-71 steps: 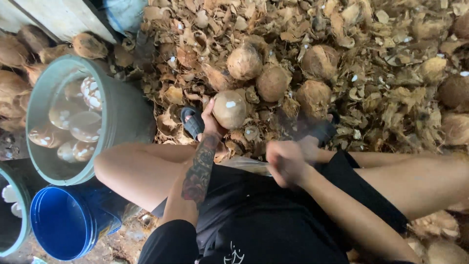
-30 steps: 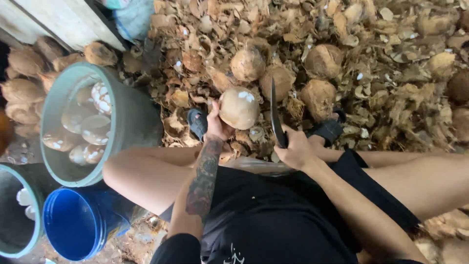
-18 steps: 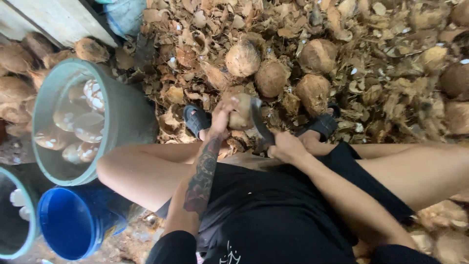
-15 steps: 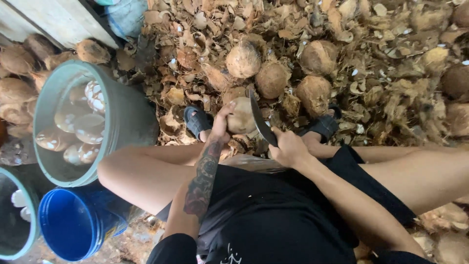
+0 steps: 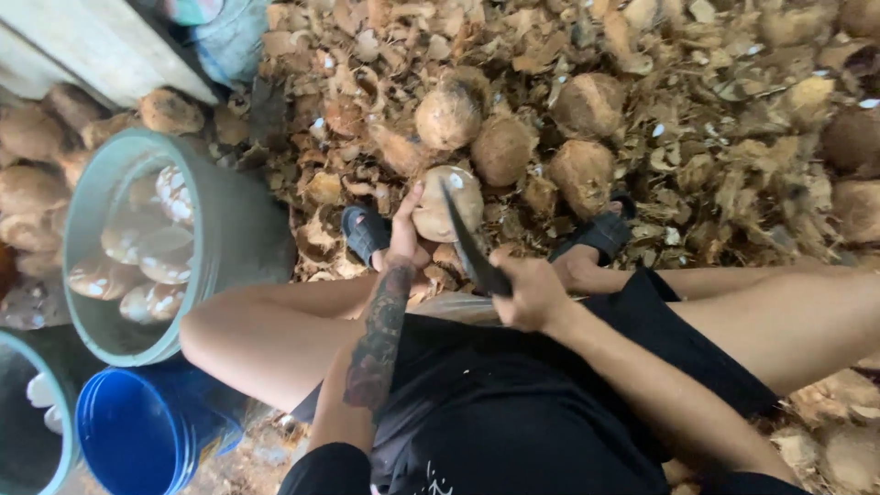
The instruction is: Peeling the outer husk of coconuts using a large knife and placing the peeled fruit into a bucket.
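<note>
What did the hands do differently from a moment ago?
The right hand was down at the lap with no blade showing; it has come up and now holds the knife against the coconut. The left hand still holds that coconut, slightly lower than before. The buckets stayed put.

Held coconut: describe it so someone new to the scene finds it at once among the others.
Start at the grey bucket on the left, then go right past the sandal to the person's hands above the knees. The coconut sits in the left hand, with the knife in the right hand lying across it. Unlike the brown, husky coconuts behind, it is paler and off the ground.
</note>
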